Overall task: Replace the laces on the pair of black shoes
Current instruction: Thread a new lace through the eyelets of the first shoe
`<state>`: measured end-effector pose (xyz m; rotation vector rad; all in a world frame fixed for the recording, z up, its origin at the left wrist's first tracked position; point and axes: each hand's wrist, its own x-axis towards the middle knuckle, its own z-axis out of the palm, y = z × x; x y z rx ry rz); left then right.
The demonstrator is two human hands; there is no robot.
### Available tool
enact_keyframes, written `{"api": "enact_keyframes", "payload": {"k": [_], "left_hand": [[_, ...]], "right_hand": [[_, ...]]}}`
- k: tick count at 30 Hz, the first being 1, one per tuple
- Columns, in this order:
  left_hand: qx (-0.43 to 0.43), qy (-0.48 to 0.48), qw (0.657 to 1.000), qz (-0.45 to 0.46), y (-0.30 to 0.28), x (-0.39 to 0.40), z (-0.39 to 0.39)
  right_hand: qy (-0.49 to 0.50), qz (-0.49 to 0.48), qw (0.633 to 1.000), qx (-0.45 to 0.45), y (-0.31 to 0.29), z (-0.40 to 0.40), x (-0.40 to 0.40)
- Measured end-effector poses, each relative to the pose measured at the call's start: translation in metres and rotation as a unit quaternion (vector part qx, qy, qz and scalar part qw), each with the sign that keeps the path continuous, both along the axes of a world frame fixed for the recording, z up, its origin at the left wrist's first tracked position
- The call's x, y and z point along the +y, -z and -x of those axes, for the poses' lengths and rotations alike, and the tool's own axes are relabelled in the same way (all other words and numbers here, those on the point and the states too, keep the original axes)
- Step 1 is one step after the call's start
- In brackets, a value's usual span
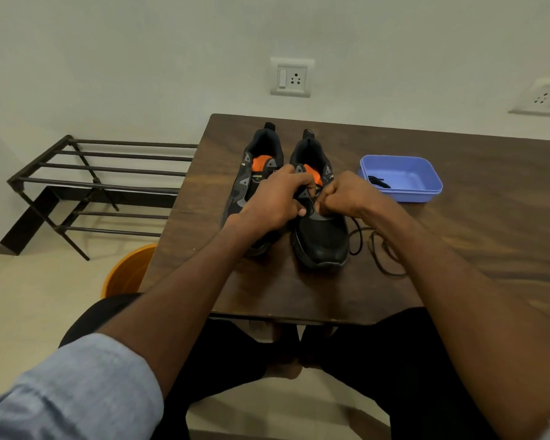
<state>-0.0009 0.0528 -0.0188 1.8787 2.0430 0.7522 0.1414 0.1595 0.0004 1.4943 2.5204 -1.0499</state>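
The bench [458,249] carries both shoes [323,239] toe-first toward the person, so the eyelets are easily reached. The right shoe is steadied by the left hand [275,198], fingers curled over its tongue. A lace [356,236], trailing beside it, seems pinched by the right hand [343,195]. More laces wait in the tub [404,173].

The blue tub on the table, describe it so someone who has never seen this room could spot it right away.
Start at the dark wooden table against the wall. Two black shoes stand near its middle; the blue tub sits to their right, apart from them. It is the only light blue plastic thing there, a shallow rounded rectangle with a small dark bundle lying in it.
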Motion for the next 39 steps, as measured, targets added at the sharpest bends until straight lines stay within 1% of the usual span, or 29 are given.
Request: {"api": "enact_keyframes", "payload": {"k": [2, 4, 6, 10, 14, 18, 20, 23, 25, 29, 31, 35, 39], "left_hand": [[0.0, 0.006, 1.0, 0.009, 0.0, 0.001, 0.001], [-0.007, 0.014, 1.0, 0.023, -0.001, 0.001, 0.005], [-0.009, 0.024, 0.999, 0.033, -0.002, 0.0, 0.007], [-0.01, 0.022, 0.999, 0.03, -0.002, 0.002, 0.005], [-0.011, 0.021, 1.0, 0.02, 0.0, 0.004, 0.006], [-0.007, 0.014, 1.0, -0.002, 0.004, 0.003, 0.006], [-0.017, 0.012, 1.0, -0.012, 0.006, 0.003, 0.006], [-0.043, 0.009, 0.999, -0.023, 0.006, 0.0, 0.003], [-0.069, 0.006, 0.997, -0.026, 0.006, -0.001, 0.002], [-0.107, -0.012, 0.994, 0.001, 0.006, -0.002, 0.001], [-0.107, -0.013, 0.994, 0.008, 0.007, -0.001, 0.001], [-0.103, -0.012, 0.995, 0.01, 0.006, -0.002, 0.002], [-0.095, -0.008, 0.995, 0.002, 0.006, -0.002, 0.001]], "right_hand": [[-0.036, -0.058, 0.997, -0.044, 0.001, 0.001, -0.003], [-0.052, -0.082, 0.994, -0.056, 0.0, 0.002, -0.004], [-0.05, -0.066, 0.996, -0.043, -0.003, 0.0, -0.003], [-0.013, -0.042, 0.999, 0.012, -0.006, -0.003, -0.002], [0.011, -0.025, 0.999, 0.034, -0.002, 0.001, -0.005], [-0.005, 0.005, 1.0, 0.026, -0.004, 0.003, -0.008], [-0.009, 0.006, 1.0, 0.025, -0.003, 0.002, -0.008], [0.0, -0.058, 0.998, -0.01, 0.0, 0.003, -0.008], [0.014, -0.075, 0.997, -0.031, 0.0, 0.005, -0.009], [0.021, -0.03, 0.999, -0.013, -0.001, 0.009, -0.01], [0.018, -0.022, 0.999, -0.015, -0.001, 0.009, -0.013], [-0.019, -0.046, 0.998, -0.032, -0.005, 0.009, -0.015], [-0.014, -0.019, 1.0, -0.011, -0.004, 0.006, -0.012]]}}
